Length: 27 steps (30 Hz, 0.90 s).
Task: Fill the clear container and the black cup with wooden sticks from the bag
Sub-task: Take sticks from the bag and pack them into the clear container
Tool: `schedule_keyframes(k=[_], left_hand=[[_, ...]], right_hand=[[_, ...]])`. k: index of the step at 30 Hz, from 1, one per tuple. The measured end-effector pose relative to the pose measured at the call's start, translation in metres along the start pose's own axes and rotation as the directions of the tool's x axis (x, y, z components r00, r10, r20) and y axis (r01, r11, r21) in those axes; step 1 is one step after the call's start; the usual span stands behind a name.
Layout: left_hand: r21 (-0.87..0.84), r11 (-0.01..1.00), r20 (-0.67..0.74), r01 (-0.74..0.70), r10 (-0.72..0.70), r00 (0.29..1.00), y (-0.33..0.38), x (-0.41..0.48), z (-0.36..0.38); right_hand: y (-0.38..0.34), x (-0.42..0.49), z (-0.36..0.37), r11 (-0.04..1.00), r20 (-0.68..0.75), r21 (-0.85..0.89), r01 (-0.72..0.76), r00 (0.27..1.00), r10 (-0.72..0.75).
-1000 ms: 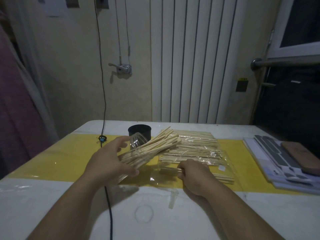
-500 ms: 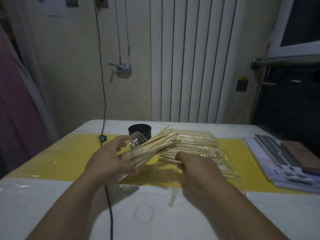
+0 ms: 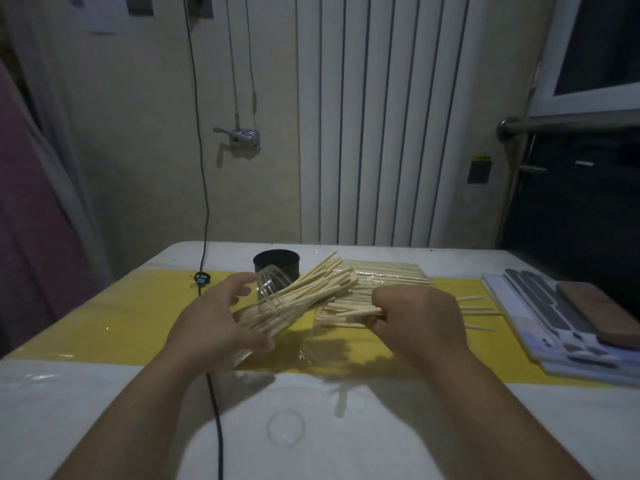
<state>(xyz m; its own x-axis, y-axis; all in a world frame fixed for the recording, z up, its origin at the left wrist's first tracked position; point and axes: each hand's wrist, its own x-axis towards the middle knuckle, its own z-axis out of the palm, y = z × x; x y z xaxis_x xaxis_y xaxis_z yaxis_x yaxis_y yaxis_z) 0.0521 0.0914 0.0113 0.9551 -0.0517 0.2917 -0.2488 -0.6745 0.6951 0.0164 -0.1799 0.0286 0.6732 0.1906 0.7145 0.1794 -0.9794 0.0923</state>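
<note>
Head view: task in progress, judged roughly at the halfway mark or short of it.

Clear container (image 3: 277, 306): held off the surface (image 3: 104, 427) over its middle by the left hand (image 3: 214, 323), tilted steeply, mouth towards the far edge. The fingers (image 3: 239, 282) are curled round its wall. It holds a thick sheaf of wooden sticks (image 3: 311, 289), whose ends fan out well past the rim. Judged partly to mostly filled; room for more cannot be confirmed.

Right hand (image 3: 415, 317): fingers (image 3: 381, 296) closed round a further small bundle of sticks, just beside the container's mouth and level with it. Judged to be the next batch on its way in.

Black cup (image 3: 276, 266): upright near the far edge, just behind the container's rim. No sticks project from it. Its interior is dark, so the contents cannot be verified; judged not yet filled.

Bag (image 3: 388, 277): clear plastic, lying flat towards the far edge beside the cup, with a large layer of sticks in and on it. Several loose sticks lie towards the right edge.

Outstanding: topping up the container, then filling the cup. Supply appears ample.

Other items: a cable (image 3: 216, 410) running from the far edge to the near edge; a round clear item (image 3: 285, 429) near the near edge; a stack of flat sheets (image 3: 554, 323) at the right edge.
</note>
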Motion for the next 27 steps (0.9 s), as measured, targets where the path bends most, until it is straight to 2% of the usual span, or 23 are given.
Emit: schedule_keyframes(k=[4,7,12,15,18,21,24,26,27], left_hand=[[0.006,1.0,0.005,-0.008,0.008,1.0,0.0,0.0,0.0],[0.016,1.0,0.011,-0.003,0.003,1.0,0.0,-0.001,0.0],[0.022,1.0,0.025,-0.02,0.019,1.0,0.001,-0.001,-0.001],[0.045,0.998,0.033,-0.041,0.04,0.999,0.001,-0.001,0.0],[0.062,0.997,0.042,-0.052,0.049,0.998,0.001,-0.001,0.0],[0.06,0.996,0.045,-0.059,0.057,0.997,0.0,-0.001,-0.001],[0.065,0.996,0.046,-0.066,0.063,0.997,0.001,-0.002,0.0],[0.075,0.995,0.048,-0.073,0.07,0.996,0.002,-0.001,0.0],[0.078,0.994,0.049,-0.077,0.073,0.996,0.003,-0.001,0.0]], right_hand=[[0.001,0.0,0.006,0.995,-0.337,0.081,0.067,0.941,-0.036],[0.0,0.0,0.005,0.982,-0.464,0.151,0.117,0.885,-0.034],[-0.008,-0.003,-0.001,0.939,-0.48,0.333,0.085,0.872,0.091],[-0.01,-0.006,-0.004,0.816,-0.458,0.57,0.099,0.863,0.216],[-0.013,-0.006,-0.009,0.695,-0.397,0.718,0.035,0.841,0.368],[-0.018,-0.006,-0.015,0.607,-0.376,0.794,0.022,0.803,0.463],[-0.023,-0.005,-0.02,0.567,-0.386,0.823,0.031,0.763,0.519],[-0.027,-0.005,-0.024,0.53,-0.35,0.848,0.022,0.773,0.529],[-0.028,-0.005,-0.024,0.471,-0.286,0.882,-0.002,0.792,0.54]])
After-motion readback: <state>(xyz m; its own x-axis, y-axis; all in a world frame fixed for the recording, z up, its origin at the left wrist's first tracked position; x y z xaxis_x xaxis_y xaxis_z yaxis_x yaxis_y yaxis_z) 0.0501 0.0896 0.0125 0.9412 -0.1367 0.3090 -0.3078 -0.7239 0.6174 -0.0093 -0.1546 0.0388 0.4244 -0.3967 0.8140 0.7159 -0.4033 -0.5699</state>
